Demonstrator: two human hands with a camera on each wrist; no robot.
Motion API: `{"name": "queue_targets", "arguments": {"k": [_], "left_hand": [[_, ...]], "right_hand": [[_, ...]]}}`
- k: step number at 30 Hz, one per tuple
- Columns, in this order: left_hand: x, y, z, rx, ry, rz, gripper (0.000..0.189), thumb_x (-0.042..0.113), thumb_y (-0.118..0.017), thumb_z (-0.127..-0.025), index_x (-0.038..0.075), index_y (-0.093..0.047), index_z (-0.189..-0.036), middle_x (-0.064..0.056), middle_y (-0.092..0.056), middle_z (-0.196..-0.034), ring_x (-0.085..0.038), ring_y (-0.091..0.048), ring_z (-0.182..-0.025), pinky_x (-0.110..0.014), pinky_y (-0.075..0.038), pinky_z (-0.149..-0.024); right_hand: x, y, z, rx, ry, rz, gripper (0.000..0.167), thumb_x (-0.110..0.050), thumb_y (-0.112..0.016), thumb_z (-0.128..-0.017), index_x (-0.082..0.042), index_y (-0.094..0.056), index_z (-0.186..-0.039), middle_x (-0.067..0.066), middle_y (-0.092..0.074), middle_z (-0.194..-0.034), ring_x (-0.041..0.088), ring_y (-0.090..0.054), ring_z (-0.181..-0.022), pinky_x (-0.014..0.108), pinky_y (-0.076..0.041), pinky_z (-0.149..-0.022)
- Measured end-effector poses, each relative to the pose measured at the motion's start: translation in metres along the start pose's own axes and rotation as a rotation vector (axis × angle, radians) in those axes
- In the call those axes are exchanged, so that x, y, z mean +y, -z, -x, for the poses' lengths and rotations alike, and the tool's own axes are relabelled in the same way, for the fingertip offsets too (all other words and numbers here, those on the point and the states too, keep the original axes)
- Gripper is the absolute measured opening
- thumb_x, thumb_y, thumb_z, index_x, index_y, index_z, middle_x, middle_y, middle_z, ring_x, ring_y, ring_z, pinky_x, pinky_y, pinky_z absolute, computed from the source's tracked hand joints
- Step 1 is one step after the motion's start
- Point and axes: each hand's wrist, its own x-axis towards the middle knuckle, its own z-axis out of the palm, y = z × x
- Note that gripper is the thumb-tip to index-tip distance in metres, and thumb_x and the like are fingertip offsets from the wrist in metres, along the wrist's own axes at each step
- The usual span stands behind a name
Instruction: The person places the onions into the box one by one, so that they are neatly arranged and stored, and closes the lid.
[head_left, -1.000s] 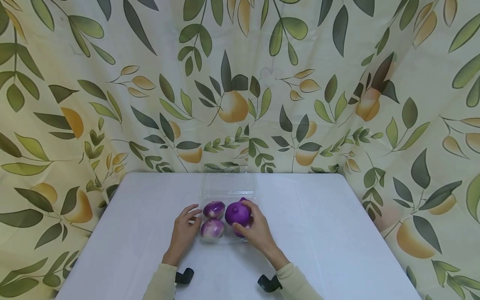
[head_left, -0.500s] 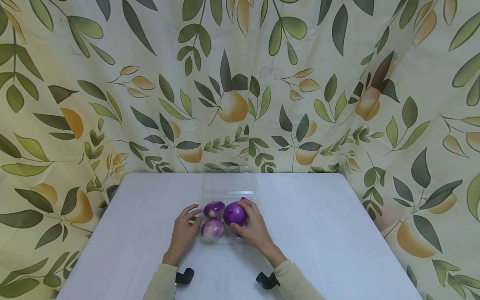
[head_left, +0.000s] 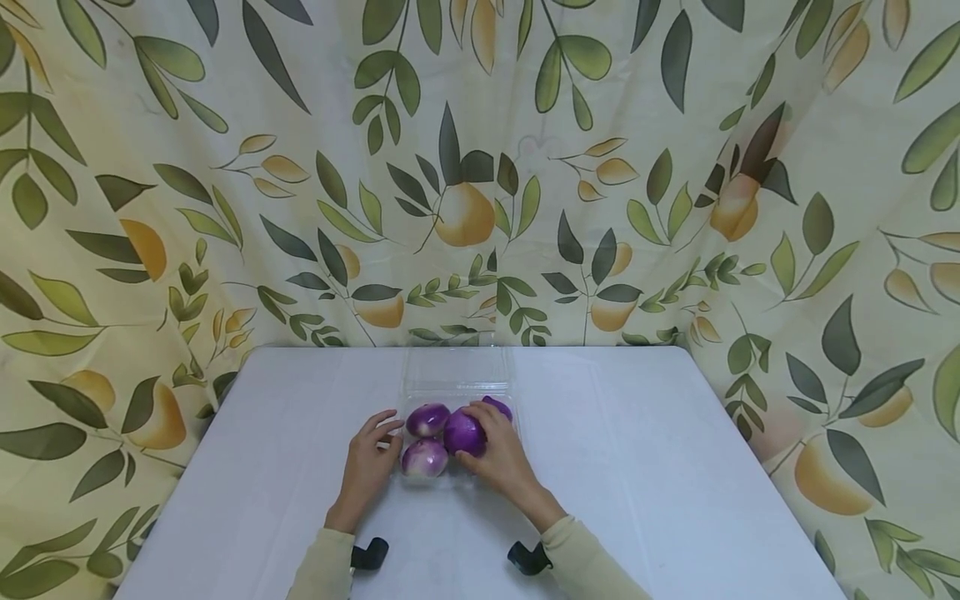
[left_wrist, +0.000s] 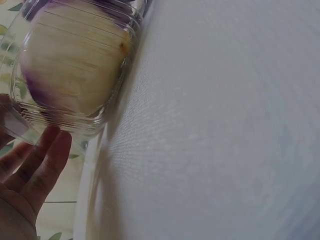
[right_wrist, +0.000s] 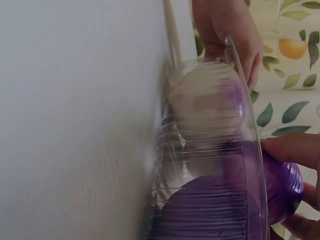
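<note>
A clear plastic clamshell container (head_left: 427,482) stands on the table with its lid (head_left: 456,367) folded back. Two purple-and-white red onions (head_left: 424,458) sit in its left half, one behind the other. My left hand (head_left: 369,461) holds the container's left side at the rim; in the left wrist view its fingers (left_wrist: 47,165) touch the ribbed wall. My right hand (head_left: 501,454) grips a deep purple red onion (head_left: 463,433) over the middle of the container. Beyond those fingers another red onion (head_left: 498,406) shows partly. In the right wrist view the held onion (right_wrist: 285,187) rises above the rim.
A white cloth covers the table (head_left: 637,467), whose back edge meets a leaf-and-fruit patterned curtain (head_left: 465,208). Black camera mounts (head_left: 529,558) sit at both wrists, close above the tabletop.
My right hand has moved slightly left with its onion, turning it and bringing it against the left pair. More of the back right onion shows. My left hand stays in place.
</note>
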Motion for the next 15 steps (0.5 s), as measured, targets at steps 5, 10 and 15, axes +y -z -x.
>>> {"name": "queue_targets", "arguments": {"k": [5,10,15], "left_hand": [[0.0007,0.0006,0.0009,0.001,-0.004,0.004,0.022,0.000,-0.066,-0.087,0.001,-0.073,-0.108,-0.012,-0.065,-0.128,-0.021,-0.071,-0.081,-0.020,-0.058,-0.065],[0.0019,0.0009,0.0012,0.001,-0.002,0.003,0.022,0.000,-0.066,-0.087,0.001,-0.073,-0.107,-0.010,-0.065,-0.127,-0.020,-0.071,-0.081,-0.020,-0.058,-0.065],[0.0016,0.0002,0.0012,0.003,-0.007,0.001,0.022,0.000,-0.067,-0.087,0.001,-0.073,-0.107,-0.010,-0.065,-0.127,-0.019,-0.071,-0.080,-0.020,-0.058,-0.064]], "right_hand": [[-0.0014,-0.0011,-0.0007,-0.007,0.023,0.046,0.065,-0.020,-0.086,-0.072,-0.015,-0.058,-0.130,0.012,-0.053,-0.141,0.037,-0.049,-0.132,0.059,-0.046,-0.105],[-0.0020,-0.0024,-0.0018,-0.020,0.040,0.071,0.064,-0.020,-0.085,-0.073,-0.015,-0.058,-0.130,0.011,-0.054,-0.140,0.036,-0.050,-0.130,0.057,-0.048,-0.104],[-0.0012,-0.0049,-0.0032,-0.026,0.070,0.101,0.064,-0.020,-0.085,-0.072,-0.013,-0.059,-0.131,0.010,-0.055,-0.139,0.035,-0.051,-0.127,0.055,-0.048,-0.103]]}}
